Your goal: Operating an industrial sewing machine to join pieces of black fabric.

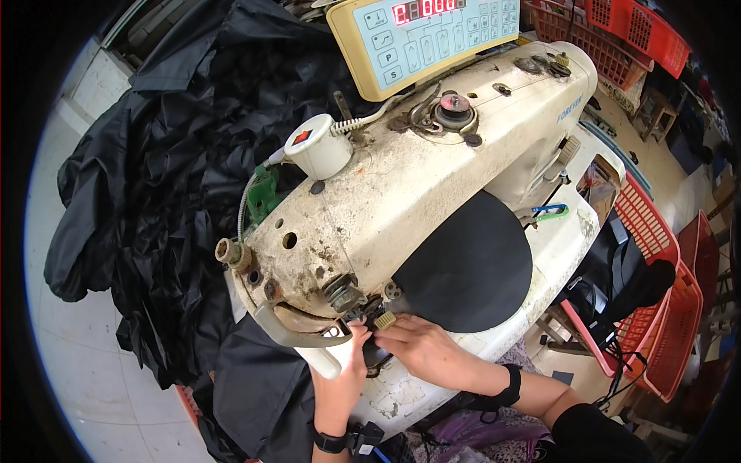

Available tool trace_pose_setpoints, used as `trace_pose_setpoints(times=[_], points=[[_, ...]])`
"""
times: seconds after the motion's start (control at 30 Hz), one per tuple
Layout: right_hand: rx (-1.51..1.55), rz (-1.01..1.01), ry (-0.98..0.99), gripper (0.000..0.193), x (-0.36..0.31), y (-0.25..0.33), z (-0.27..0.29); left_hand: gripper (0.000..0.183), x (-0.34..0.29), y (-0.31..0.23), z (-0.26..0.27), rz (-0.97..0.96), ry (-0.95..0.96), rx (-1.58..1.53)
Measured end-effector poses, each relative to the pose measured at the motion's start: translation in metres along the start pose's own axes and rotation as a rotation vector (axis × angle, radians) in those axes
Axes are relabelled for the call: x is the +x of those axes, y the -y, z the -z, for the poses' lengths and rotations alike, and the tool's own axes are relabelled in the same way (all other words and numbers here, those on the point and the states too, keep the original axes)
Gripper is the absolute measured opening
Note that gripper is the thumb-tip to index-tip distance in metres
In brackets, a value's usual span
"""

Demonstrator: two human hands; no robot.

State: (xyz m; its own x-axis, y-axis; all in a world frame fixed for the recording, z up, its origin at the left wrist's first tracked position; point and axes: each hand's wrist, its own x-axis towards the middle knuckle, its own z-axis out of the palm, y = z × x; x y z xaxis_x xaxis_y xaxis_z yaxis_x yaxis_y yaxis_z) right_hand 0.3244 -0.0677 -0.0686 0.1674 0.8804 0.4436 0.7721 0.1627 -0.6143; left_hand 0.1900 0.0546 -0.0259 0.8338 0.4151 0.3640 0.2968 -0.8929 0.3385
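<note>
Both my hands meet at the needle end of a worn cream sewing machine [370, 208]. My left hand [342, 386] reaches up beside the machine's front end, thumb raised and fingers partly hidden behind it; it looks closed. From the right comes my right hand [428, 353], its fingers bent and pressed together just below a small brass knob [385, 320]. Whatever the fingertips hold is too small or covered to make out. A black round-edged flat piece [471, 266] lies on the machine bed [401, 397], under the arm and right of my hands.
A large heap of black fabric [177, 177] fills the left side. Behind the machine stands a control panel [386, 58] with a lit red display. Red plastic baskets [664, 324] with black items are at the right. A white lamp-like unit [320, 150] sits atop the machine.
</note>
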Motion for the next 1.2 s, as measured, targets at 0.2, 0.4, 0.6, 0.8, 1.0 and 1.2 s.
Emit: trace_pose_setpoints(times=[0.2,0.4,0.6,0.8,1.0,1.2], points=[[0.0,-0.005,-0.018,0.031,0.001,-0.003,-0.003,0.033,0.002,0.002,0.024,0.103,-0.054,0.226],[-0.013,-0.01,0.002,0.034,0.002,-0.001,-0.001,0.025,0.002,0.01,0.036,-0.018,0.01,0.355],[0.117,0.022,-0.091,0.026,0.001,0.001,0.006,0.022,-0.01,-0.017,0.047,-0.193,-0.005,0.351],[-0.113,0.141,0.04,0.02,-0.004,-0.003,0.003,0.016,-0.017,-0.017,0.042,-0.041,0.187,0.165],[-0.173,0.121,-0.019,0.02,-0.006,-0.001,0.003,0.015,-0.022,-0.009,0.032,-0.061,0.237,0.132],[-0.114,0.074,-0.042,0.02,-0.007,0.0,0.005,0.027,-0.027,-0.008,0.014,0.008,0.166,-0.12]])
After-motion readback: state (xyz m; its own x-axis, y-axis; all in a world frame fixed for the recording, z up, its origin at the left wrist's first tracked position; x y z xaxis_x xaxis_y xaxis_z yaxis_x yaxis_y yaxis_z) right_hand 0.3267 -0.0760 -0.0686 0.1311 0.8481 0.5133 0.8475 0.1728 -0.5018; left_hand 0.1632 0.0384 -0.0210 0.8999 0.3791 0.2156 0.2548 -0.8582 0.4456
